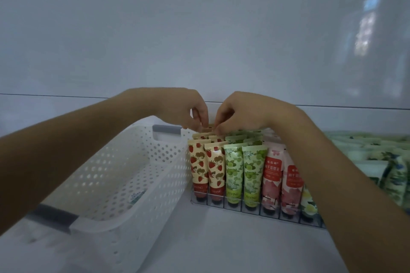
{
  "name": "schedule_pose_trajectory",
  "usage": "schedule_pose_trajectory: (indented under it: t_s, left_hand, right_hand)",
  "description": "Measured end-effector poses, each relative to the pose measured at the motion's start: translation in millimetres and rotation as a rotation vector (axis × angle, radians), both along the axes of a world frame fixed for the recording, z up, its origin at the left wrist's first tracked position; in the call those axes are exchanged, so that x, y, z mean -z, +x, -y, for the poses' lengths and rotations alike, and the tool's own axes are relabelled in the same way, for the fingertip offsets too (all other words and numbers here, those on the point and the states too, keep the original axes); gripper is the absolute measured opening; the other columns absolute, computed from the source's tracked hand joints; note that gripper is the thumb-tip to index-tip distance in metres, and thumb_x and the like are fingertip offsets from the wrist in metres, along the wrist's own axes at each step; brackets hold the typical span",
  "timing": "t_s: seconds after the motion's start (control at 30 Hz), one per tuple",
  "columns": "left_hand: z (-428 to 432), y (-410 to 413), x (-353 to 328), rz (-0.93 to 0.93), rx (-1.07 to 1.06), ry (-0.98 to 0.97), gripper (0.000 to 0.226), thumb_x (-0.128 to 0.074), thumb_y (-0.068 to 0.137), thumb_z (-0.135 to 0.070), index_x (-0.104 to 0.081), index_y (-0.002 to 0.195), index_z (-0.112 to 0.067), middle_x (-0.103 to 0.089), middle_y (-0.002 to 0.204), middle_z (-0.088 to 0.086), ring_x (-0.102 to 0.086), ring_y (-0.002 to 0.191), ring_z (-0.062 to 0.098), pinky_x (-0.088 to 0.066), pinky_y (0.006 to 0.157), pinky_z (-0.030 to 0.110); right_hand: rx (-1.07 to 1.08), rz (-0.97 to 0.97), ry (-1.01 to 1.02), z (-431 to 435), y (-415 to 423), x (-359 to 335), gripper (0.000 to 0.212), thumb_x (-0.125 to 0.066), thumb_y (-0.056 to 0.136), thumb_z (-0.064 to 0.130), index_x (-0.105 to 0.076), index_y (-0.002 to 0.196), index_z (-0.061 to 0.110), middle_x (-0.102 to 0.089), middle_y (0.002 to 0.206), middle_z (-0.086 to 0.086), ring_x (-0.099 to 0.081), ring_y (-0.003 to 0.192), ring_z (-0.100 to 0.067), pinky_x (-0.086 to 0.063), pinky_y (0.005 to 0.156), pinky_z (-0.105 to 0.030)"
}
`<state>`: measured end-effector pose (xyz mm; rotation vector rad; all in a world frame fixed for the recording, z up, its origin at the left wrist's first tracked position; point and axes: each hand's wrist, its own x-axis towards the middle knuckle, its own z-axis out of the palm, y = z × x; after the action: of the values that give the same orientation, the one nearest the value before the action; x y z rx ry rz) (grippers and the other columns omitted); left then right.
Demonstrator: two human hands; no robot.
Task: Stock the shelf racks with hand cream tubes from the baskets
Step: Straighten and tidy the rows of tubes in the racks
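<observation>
Left hand [188,111] and right hand [241,111] meet over the far end of the clear rack [251,208]. The fingers of both are curled, pinching the top edge of the rearmost strawberry tube [208,128] in the left lanes. Green tubes [253,173] and pink tubes [271,182] stand upright to the right. A white basket [168,173] sits just left of the rack.

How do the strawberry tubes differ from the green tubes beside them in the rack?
The strawberry tubes are cream with red berries and a red band; the green tubes show green fruit and a green band. The strawberry tubes stand at the left end of the rack, beside the basket; the green tubes stand further right. The left hand and right hand pinch at rear strawberry tubes, not green tubes. Both stand cap down.
</observation>
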<state>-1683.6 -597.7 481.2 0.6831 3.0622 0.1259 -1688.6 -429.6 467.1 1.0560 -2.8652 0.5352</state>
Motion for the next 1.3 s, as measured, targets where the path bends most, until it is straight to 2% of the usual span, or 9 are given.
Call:
schedule_pose_trajectory:
  t_s: [0.13,0.37,0.47,0.57,0.7,0.87,0.97,1.1,1.3]
  left_hand:
    - [-2.1,-1.2,2.5,0.02,0.025,-0.004,0.018,-0.061,0.085,-0.015,-0.064,0.079,-0.032,-0.064,0.079,-0.016,-0.055,0.05,-0.009,-0.038,0.055,-0.001]
    - [-12.2,5.3,-7.6,-0.053,0.033,0.029,0.015,-0.056,0.088,-0.017,-0.063,0.086,-0.029,-0.062,0.082,-0.019,-0.056,0.053,-0.01,-0.037,0.056,-0.002]
    - [-23.6,9.8,-12.1,-0.067,0.093,0.071,0.016,-0.055,0.089,-0.017,-0.062,0.085,-0.031,-0.061,0.082,-0.021,-0.056,0.054,-0.009,-0.037,0.055,-0.002]
    - [-38.0,10.6,-12.1,-0.072,0.14,0.101,0.016,-0.056,0.089,-0.016,-0.065,0.087,-0.029,-0.06,0.082,-0.021,-0.055,0.056,-0.012,-0.037,0.056,-0.002]
    - [-59.6,8.4,-7.6,-0.088,0.185,0.103,0.017,-0.058,0.088,-0.01,-0.07,0.099,-0.013,-0.061,0.084,-0.013,-0.05,0.057,-0.023,-0.035,0.059,-0.005]
    - [-74.0,2.5,-1.5,-0.054,0.063,-0.085,0.015,-0.061,0.086,-0.015,-0.069,0.099,-0.017,-0.06,0.089,-0.008,-0.05,0.061,-0.007,-0.037,0.059,0.003]
    - [-76.0,2.5,-0.8,-0.018,0.0,-0.151,0.015,-0.062,0.085,-0.017,-0.068,0.099,-0.017,-0.061,0.091,-0.006,-0.049,0.064,-0.003,-0.037,0.065,0.01]
    - [-78.0,6.7,2.0,-0.019,-0.042,-0.156,0.017,-0.062,0.085,-0.016,-0.068,0.101,-0.015,-0.06,0.093,-0.005,-0.047,0.064,-0.003,-0.038,0.064,0.016]
    - [-78.8,14.3,7.8,-0.058,-0.129,-0.088,0.018,-0.058,0.086,-0.012,-0.069,0.101,-0.016,-0.058,0.09,-0.007,-0.047,0.065,-0.002,-0.035,0.06,0.01]
  right_hand:
    - [0.017,0.011,0.012,1.9,-1.4,2.2,0.004,-0.068,0.08,0.026,-0.07,0.082,0.023,-0.066,0.086,0.006,-0.058,0.08,-0.008,-0.046,0.072,-0.021]
    - [0.015,-0.024,-0.088,-15.6,-0.6,-13.9,0.005,-0.066,0.082,0.026,-0.068,0.078,0.027,-0.067,0.078,0.011,-0.057,0.069,-0.007,-0.046,0.063,-0.021]
    - [0.036,-0.039,-0.128,-29.3,0.4,-25.1,0.008,-0.066,0.082,0.029,-0.066,0.075,0.032,-0.064,0.071,0.016,-0.053,0.061,-0.002,-0.039,0.053,-0.016]
    - [0.076,0.006,0.008,-36.9,-0.2,-34.3,0.006,-0.067,0.081,0.029,-0.066,0.075,0.032,-0.064,0.07,0.016,-0.055,0.064,-0.002,-0.039,0.053,-0.016]
    - [0.114,0.027,0.153,-43.0,0.0,-30.1,0.014,-0.069,0.079,0.023,-0.063,0.069,0.031,-0.06,0.067,0.011,-0.054,0.062,-0.005,-0.039,0.053,-0.016]
    - [0.066,0.046,0.121,-53.9,1.3,-10.2,0.01,-0.07,0.078,0.022,-0.064,0.074,0.029,-0.065,0.076,0.003,-0.053,0.06,-0.008,-0.042,0.058,-0.019]
    - [0.043,0.051,0.094,-57.2,0.9,-7.6,0.009,-0.072,0.076,0.025,-0.065,0.073,0.029,-0.064,0.068,0.006,-0.052,0.054,-0.004,-0.041,0.058,-0.019]
    - [0.039,0.014,0.084,-53.1,1.2,-1.1,0.01,-0.07,0.077,0.028,-0.064,0.07,0.029,-0.064,0.075,0.008,-0.054,0.066,-0.006,-0.04,0.061,-0.021]
    - [0.073,0.011,0.049,-56.5,0.3,3.0,0.017,-0.068,0.08,0.026,-0.059,0.064,0.028,-0.059,0.068,0.009,-0.054,0.066,-0.01,-0.039,0.056,-0.022]
